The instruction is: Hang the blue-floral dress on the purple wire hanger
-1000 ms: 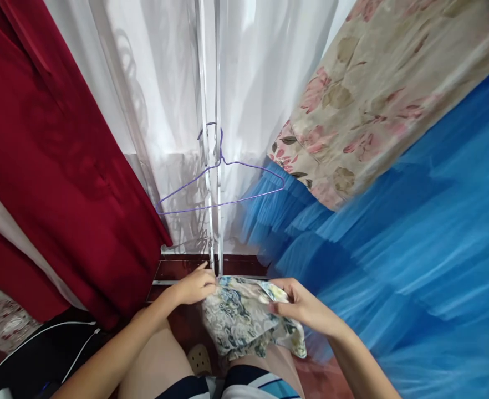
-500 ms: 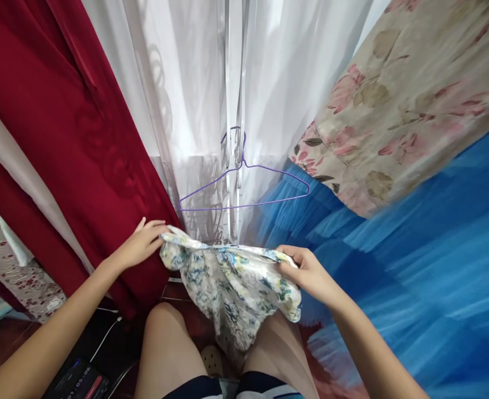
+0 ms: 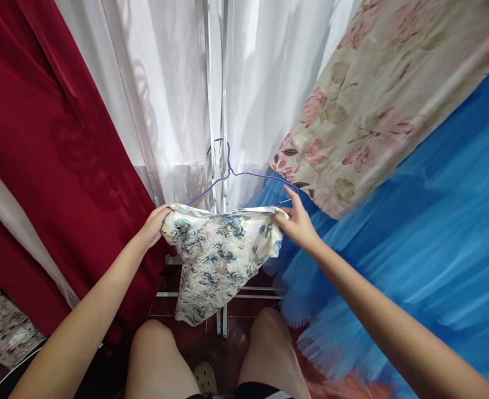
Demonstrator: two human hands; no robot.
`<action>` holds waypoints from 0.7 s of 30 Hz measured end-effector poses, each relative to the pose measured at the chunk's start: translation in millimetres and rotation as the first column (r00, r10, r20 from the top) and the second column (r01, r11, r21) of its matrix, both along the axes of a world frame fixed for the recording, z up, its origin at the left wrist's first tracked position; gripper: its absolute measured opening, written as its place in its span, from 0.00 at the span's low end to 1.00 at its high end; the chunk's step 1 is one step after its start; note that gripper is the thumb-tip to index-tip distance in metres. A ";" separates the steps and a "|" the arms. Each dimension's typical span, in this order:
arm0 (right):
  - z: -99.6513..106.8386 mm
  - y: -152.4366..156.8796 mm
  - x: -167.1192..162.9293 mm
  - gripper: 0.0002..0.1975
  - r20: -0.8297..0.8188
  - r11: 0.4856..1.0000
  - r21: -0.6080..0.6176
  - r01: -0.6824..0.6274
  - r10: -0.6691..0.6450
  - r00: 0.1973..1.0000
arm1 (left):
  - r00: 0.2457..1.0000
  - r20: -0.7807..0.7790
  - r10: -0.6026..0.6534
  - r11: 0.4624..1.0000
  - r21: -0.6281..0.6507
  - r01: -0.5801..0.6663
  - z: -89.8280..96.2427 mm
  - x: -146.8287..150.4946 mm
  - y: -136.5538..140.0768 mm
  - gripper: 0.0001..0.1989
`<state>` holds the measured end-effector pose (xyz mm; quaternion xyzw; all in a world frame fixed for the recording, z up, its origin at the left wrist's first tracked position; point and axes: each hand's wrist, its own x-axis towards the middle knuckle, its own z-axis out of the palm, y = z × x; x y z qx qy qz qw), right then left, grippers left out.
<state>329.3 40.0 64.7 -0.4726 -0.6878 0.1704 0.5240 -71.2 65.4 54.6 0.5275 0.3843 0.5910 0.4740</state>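
Observation:
A white garment with a blue, green and yellow floral print [image 3: 217,260] hangs stretched between my hands. My left hand [image 3: 155,226] grips its upper left corner. At the upper right corner, my right hand [image 3: 296,221] pinches the edge, index finger raised against the hanger. Behind the garment's top edge is a purple wire hanger [image 3: 248,175], hooked at the white metal stand. The cloth covers most of the hanger's bottom bar; whether the hanger is inside the garment I cannot tell.
Red cloth [image 3: 74,138] hangs at left and a white curtain [image 3: 261,100] behind. Beige floral fabric [image 3: 352,122] and blue tulle [image 3: 394,249] hang at right. The white metal stand [image 3: 223,327] reaches the dark red floor. My knees are below, with a beige clog [image 3: 205,378] between them.
Both hands have lifted the garment up and forward to the hanger, and its cloth now hangs flatter. My right index finger has reached the hanger's right end. The view has shifted slightly.

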 end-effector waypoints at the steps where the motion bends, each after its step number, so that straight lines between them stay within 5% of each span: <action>1: 6.9 16.0 7.6 0.46 0.019 0.999 0.021 0.041 -0.041 0.999 | 0.999 0.037 -0.016 0.999 -0.048 0.018 0.8 5.5 -4.6 0.15; 4: 28.8 58.4 25.0 0.45 0.144 0.992 -0.012 0.127 -0.124 0.982 | 0.992 0.075 -0.106 0.977 -0.176 0.118 3.4 19.7 -20.6 0.16; 10: 40.2 80.3 29.1 0.13 0.347 0.987 -0.154 0.034 0.022 0.938 | 0.981 0.112 -0.160 0.952 -0.246 0.184 7.0 24.9 -34.9 0.15; 12: 35.2 73.1 29.5 0.17 0.340 0.991 -0.116 0.070 -0.026 0.940 | 0.984 0.122 -0.129 0.959 -0.238 0.155 8.0 21.0 -32.7 0.15; 15: 29.0 67.0 34.6 0.38 0.270 0.992 -0.034 0.121 -0.107 0.957 | 0.987 0.087 -0.137 0.961 -0.231 0.154 10.0 16.6 -29.7 0.15; 17: 27.7 70.2 38.4 0.49 0.237 0.996 -0.057 0.062 -0.047 0.970 | 0.984 0.039 -0.172 0.957 -0.229 0.177 11.8 16.2 -30.0 0.14; 21: 32.3 84.6 38.2 0.45 0.333 0.991 -0.133 -0.028 0.071 0.940 | 0.973 -0.011 -0.230 0.950 -0.221 0.222 16.9 18.2 -34.7 0.14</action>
